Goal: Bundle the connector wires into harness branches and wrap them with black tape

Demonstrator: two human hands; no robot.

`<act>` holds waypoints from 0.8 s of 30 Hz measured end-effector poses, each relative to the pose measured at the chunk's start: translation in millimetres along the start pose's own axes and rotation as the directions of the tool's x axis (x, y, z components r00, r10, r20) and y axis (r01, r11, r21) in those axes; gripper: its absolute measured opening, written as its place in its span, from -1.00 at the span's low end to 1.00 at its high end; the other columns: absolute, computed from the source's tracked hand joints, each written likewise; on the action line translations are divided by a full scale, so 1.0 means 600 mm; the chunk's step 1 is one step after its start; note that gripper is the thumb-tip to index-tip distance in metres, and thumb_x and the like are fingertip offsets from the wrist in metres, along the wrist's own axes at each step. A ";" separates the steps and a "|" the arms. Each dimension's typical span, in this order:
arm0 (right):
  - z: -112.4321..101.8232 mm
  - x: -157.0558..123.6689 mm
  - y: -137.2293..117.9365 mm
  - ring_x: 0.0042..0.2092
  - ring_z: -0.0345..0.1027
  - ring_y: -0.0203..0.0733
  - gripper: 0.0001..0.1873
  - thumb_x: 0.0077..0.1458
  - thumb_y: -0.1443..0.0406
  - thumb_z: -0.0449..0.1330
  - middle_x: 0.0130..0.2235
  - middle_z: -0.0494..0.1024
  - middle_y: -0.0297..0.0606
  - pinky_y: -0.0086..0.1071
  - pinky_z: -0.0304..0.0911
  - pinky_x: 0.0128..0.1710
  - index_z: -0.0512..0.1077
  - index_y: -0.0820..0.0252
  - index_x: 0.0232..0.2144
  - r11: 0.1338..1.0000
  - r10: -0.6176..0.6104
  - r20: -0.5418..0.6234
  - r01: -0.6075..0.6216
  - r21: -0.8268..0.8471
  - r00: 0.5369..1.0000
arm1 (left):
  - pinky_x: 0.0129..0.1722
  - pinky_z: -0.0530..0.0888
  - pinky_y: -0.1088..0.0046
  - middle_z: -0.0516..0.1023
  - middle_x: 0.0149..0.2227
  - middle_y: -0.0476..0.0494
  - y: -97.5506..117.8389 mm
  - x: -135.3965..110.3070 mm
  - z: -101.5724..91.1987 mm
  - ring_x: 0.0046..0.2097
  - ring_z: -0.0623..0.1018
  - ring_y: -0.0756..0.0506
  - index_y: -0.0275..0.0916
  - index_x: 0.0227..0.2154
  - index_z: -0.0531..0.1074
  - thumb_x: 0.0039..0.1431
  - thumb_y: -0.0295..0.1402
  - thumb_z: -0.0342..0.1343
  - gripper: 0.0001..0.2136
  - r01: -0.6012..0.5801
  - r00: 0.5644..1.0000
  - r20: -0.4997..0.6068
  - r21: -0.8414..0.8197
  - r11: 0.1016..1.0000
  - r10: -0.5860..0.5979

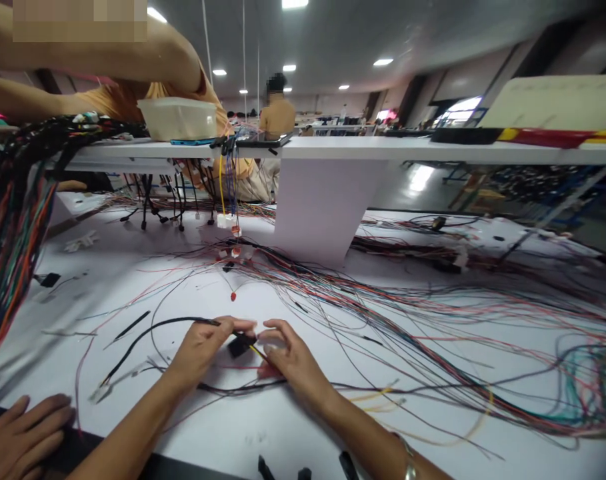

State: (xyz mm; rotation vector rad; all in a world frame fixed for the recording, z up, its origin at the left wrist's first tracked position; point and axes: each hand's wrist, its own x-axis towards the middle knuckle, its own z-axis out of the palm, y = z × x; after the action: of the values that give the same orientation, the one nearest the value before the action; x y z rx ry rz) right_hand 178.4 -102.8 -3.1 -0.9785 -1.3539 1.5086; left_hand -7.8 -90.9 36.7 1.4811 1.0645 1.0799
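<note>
My left hand (203,347) is pinched round a black-sleeved cable (170,321), just where the sleeve gives way to thin wires. The cable curves left to a white connector (101,392) lying on the table. Close beside my left fingertips is a black connector (240,347); whether it is joined to this cable I cannot tell. My right hand (295,360) has its fingers curled on the yellow and black wires (257,352) that come out of the sleeve. Its index finger is raised, and the wire ends are hidden behind the fingers.
Another person's hand (27,437) rests at the lower left edge. Long loose wires (383,327) spread across the white table (243,433) to the right. A thick wire bundle (20,253) hangs at left. Above runs a shelf (333,148) with a plastic tub (177,119); a person leans behind it.
</note>
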 end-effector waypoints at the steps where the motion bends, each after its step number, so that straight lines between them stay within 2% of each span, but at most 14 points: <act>1: 0.002 -0.002 -0.004 -0.39 0.42 -0.32 -0.64 0.05 0.32 0.07 -0.06 0.38 -0.21 -0.31 0.39 -0.31 0.17 0.08 -0.06 0.991 -0.102 0.038 0.105 -0.081 0.994 | -0.12 0.40 0.34 0.61 -0.36 -0.20 0.005 0.007 -0.003 -0.22 0.54 -0.17 -0.24 -0.41 0.61 0.16 -0.10 0.02 -0.64 -0.004 0.999 0.037 0.067 0.998 0.002; 2: 0.004 -0.005 -0.008 -0.27 0.43 -0.27 -0.57 0.02 0.37 0.07 -0.02 0.35 -0.19 -0.29 0.37 -0.21 0.19 0.07 -0.02 0.956 -0.218 0.093 0.232 -0.180 0.972 | -0.23 0.43 0.38 0.58 -0.50 -0.16 0.009 0.013 -0.005 -0.35 0.54 -0.14 -0.24 -0.46 0.61 0.15 -0.09 0.02 -0.63 0.002 0.998 0.061 0.121 0.993 -0.010; 4: 0.011 -0.010 -0.015 -0.06 0.35 -0.16 -0.49 -0.04 0.45 0.06 0.03 0.33 -0.16 -0.22 0.28 -0.06 0.25 0.05 0.01 0.820 -0.389 0.224 0.447 -0.359 0.894 | -0.42 0.40 0.45 0.46 -0.69 -0.06 0.016 0.022 -0.006 -0.55 0.45 -0.06 -0.24 -0.51 0.59 0.14 -0.08 0.02 -0.62 0.017 0.997 0.074 0.181 0.983 -0.031; 6: 0.014 -0.012 -0.016 0.00 0.31 -0.09 -0.51 -0.07 0.47 0.05 -0.01 0.37 -0.16 -0.17 0.25 -0.02 0.32 0.07 -0.04 0.728 -0.472 0.257 0.537 -0.426 0.843 | -0.49 0.35 0.47 0.38 -0.75 -0.01 0.016 0.023 -0.003 -0.63 0.37 -0.02 -0.25 -0.54 0.57 0.16 -0.08 0.00 -0.60 0.038 0.996 0.071 0.188 0.981 -0.052; 7: 0.013 -0.010 -0.013 -0.04 0.34 -0.09 -0.55 -0.05 0.46 0.04 -0.07 0.42 -0.17 -0.17 0.27 -0.05 0.33 0.08 -0.07 0.752 -0.481 0.201 0.519 -0.407 0.853 | -0.48 0.35 0.48 0.37 -0.76 0.00 0.014 0.022 -0.002 -0.63 0.37 -0.02 -0.24 -0.60 0.55 0.16 -0.08 -0.01 -0.58 0.047 0.997 0.053 0.183 0.982 -0.058; 8: 0.011 -0.008 -0.009 -0.14 0.40 -0.12 -0.61 -0.02 0.43 0.03 -0.15 0.46 -0.20 -0.19 0.32 -0.12 0.32 0.10 -0.10 0.817 -0.454 0.109 0.462 -0.344 0.884 | -0.43 0.36 0.48 0.35 -0.76 -0.01 0.011 0.019 -0.001 -0.59 0.40 -0.03 -0.23 -0.67 0.51 0.17 -0.09 -0.02 -0.56 0.055 0.998 0.024 0.173 0.983 -0.060; 10: 0.001 -0.001 0.002 -0.38 0.43 -0.20 -0.75 0.07 0.33 0.02 -0.31 0.47 -0.28 -0.25 0.38 -0.31 0.27 0.13 -0.14 0.960 -0.263 -0.070 0.254 -0.119 0.962 | -0.28 0.38 0.47 0.41 -0.71 -0.06 0.002 0.014 -0.004 -0.45 0.48 -0.08 -0.22 -0.76 0.44 0.18 -0.10 -0.02 -0.53 0.060 0.997 -0.054 0.130 0.990 -0.054; 11: -0.004 0.003 0.008 -0.46 0.41 -0.23 -0.77 0.09 0.27 0.03 -0.34 0.46 -0.30 -0.27 0.38 -0.40 0.25 0.13 -0.16 0.992 -0.128 -0.116 0.128 -0.006 0.985 | -0.19 0.37 0.46 0.49 -0.61 -0.10 -0.002 0.012 -0.007 -0.33 0.52 -0.11 -0.22 -0.74 0.46 0.18 -0.11 -0.01 -0.54 0.047 0.996 -0.073 0.099 0.994 -0.040; 13: -0.012 0.008 0.015 -0.52 0.37 -0.29 -0.72 0.06 0.19 0.11 -0.29 0.44 -0.30 -0.31 0.36 -0.47 0.23 0.13 -0.17 0.997 0.042 -0.135 -0.032 0.076 0.990 | -0.03 0.33 0.40 0.59 -0.31 -0.18 -0.007 0.012 -0.014 -0.11 0.50 -0.16 -0.23 -0.56 0.56 0.18 -0.11 0.00 -0.62 0.018 1.000 -0.012 0.036 0.999 -0.017; 15: -0.015 0.009 0.012 -0.48 0.36 -0.31 -0.67 0.01 0.19 0.18 -0.23 0.44 -0.29 -0.35 0.33 -0.43 0.26 0.13 -0.17 0.997 0.024 -0.154 -0.034 -0.065 0.988 | 0.03 0.31 0.32 0.58 -0.15 -0.23 -0.003 0.019 -0.023 -0.04 0.49 -0.17 -0.24 -0.30 0.59 0.21 -0.10 -0.05 -0.62 0.024 0.989 0.147 0.000 1.000 -0.024; 17: -0.016 0.006 -0.001 -0.45 0.33 -0.31 -0.77 0.04 0.20 0.16 -0.33 0.46 -0.32 -0.37 0.28 -0.37 0.34 0.16 -0.23 0.968 -0.060 -0.132 0.026 -0.248 0.989 | -0.01 0.36 0.27 0.62 -0.27 -0.25 0.010 0.031 -0.028 -0.15 0.55 -0.17 -0.26 -0.17 0.55 0.25 -0.09 -0.13 -0.57 0.040 0.961 0.272 0.032 0.999 -0.048; 18: -0.017 0.004 -0.010 -0.44 0.32 -0.30 -0.81 0.07 0.20 0.13 -0.39 0.46 -0.32 -0.37 0.26 -0.34 0.39 0.18 -0.30 0.957 -0.071 -0.080 0.046 -0.287 0.994 | -0.08 0.40 0.28 0.63 -0.36 -0.23 0.018 0.038 -0.030 -0.25 0.58 -0.15 -0.28 -0.15 0.53 0.26 -0.08 -0.16 -0.54 0.041 0.952 0.301 0.062 0.997 -0.058; 21: -0.020 -0.003 -0.034 -0.36 0.35 -0.23 -0.72 0.11 0.13 0.10 -0.44 0.48 -0.28 -0.34 0.25 -0.27 0.44 0.24 -0.40 0.977 -0.014 0.147 0.045 -0.210 0.989 | -0.25 0.45 0.31 0.60 -0.53 -0.19 0.037 0.056 -0.030 -0.46 0.56 -0.12 -0.35 -0.18 0.54 0.26 -0.05 -0.18 -0.49 0.016 0.946 0.319 0.119 0.993 -0.053; 24: -0.024 -0.002 -0.034 -0.36 0.34 -0.23 -0.71 0.07 0.12 0.15 -0.44 0.48 -0.27 -0.35 0.22 -0.28 0.43 0.25 -0.45 0.979 0.027 0.195 0.013 -0.201 0.980 | -0.09 0.40 0.29 0.62 -0.46 -0.18 0.035 0.063 -0.024 -0.31 0.57 -0.13 -0.32 -0.24 0.56 0.26 -0.07 -0.16 -0.53 -0.038 0.966 0.260 0.146 0.989 -0.001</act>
State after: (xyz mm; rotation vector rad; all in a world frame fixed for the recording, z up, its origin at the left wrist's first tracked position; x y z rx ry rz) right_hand 194.2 -98.3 15.7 -0.9777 -1.6730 1.5271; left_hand -11.4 -54.0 63.3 1.7028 0.9633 0.8047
